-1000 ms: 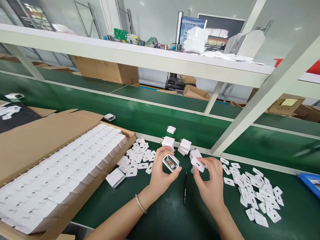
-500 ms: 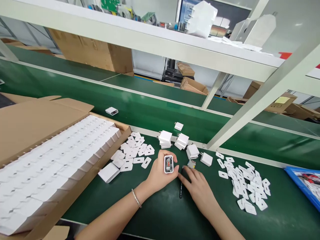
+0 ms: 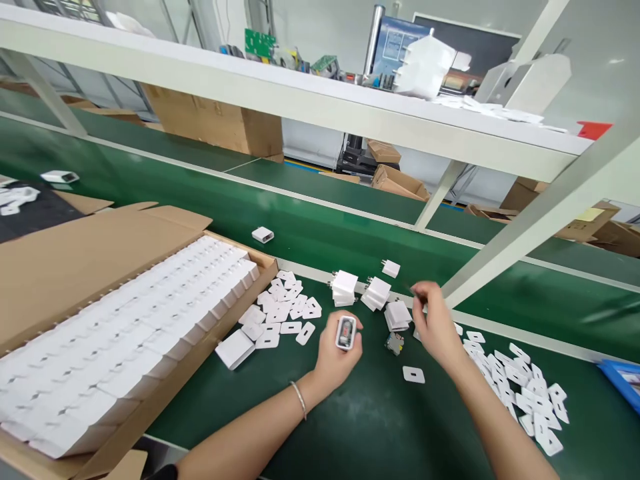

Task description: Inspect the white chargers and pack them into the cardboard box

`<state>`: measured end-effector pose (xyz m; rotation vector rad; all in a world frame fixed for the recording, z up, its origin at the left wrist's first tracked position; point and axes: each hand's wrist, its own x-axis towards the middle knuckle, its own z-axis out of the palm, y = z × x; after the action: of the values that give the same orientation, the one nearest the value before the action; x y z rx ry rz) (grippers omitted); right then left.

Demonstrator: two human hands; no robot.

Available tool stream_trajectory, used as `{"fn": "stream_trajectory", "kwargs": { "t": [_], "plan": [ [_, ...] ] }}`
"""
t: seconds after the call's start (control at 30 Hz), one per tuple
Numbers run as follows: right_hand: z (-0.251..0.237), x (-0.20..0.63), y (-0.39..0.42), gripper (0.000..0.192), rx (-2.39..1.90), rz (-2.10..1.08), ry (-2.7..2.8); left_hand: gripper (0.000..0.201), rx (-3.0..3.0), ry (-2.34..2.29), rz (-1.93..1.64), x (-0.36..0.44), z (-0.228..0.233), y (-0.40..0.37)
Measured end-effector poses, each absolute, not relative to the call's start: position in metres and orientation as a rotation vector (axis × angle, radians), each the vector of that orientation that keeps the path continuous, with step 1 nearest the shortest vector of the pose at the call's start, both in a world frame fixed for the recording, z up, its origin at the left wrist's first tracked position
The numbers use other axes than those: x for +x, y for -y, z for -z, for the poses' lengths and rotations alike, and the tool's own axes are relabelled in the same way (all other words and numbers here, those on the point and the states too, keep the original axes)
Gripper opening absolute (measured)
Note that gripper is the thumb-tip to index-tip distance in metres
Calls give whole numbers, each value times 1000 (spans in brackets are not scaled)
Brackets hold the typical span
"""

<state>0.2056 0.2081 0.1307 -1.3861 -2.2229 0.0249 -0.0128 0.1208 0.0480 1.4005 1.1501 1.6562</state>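
My left hand (image 3: 336, 360) holds a white charger housing (image 3: 346, 332) upright, its open end facing me with parts visible inside. My right hand (image 3: 434, 325) is lifted over the green mat to the right, fingers closed on a thin black pen (image 3: 410, 289) that looks blurred. Between the hands lie a small circuit part (image 3: 395, 343) and one white cover plate (image 3: 413, 375). Three white charger housings (image 3: 345, 288) (image 3: 377, 292) (image 3: 399, 315) stand just beyond the hands.
A cardboard box (image 3: 165, 393) packed with white chargers fills the left. Piles of cover plates lie left (image 3: 280, 310) and right (image 3: 520, 390) of the hands. A loose housing (image 3: 234, 348) lies by the box. A slanted frame post (image 3: 525, 227) and a blue tray (image 3: 623, 377) stand at right.
My right hand let go of a white cover plate, reached down to the black pen on the mat, then rose to the right with it. The left hand kept hold of its housing.
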Motion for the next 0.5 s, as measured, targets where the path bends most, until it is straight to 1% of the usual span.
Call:
{"fn": "stream_trajectory", "kwargs": {
  "t": [0.03,0.07,0.17,0.23,0.3,0.4,0.43,0.5],
  "plan": [
    [-134,202,-234,33,-1589,-34,2227,18,1440,-1147,-1553,-9,-45,-122],
    [-137,198,-260,36,-1695,-41,2230,21,1493,-1142,-1438,-5,-42,-124],
    [-138,188,-323,47,-1881,-43,2286,29,1669,-1142,-1109,6,-35,-132],
    [-138,185,-348,52,-1989,-37,2350,34,1751,-1155,-940,10,-30,-138],
    [-140,185,-362,44,-2096,-21,2417,40,1769,-1174,-842,14,-23,-145],
    [-152,174,-382,22,-2188,37,2515,47,1722,-1186,-777,20,-11,-159],
    [-158,163,-390,18,-2177,52,2553,50,1723,-1170,-752,23,-7,-164],
    [-167,127,-406,19,-2085,56,2638,58,1762,-1115,-694,27,0,-172]
  ]
}}
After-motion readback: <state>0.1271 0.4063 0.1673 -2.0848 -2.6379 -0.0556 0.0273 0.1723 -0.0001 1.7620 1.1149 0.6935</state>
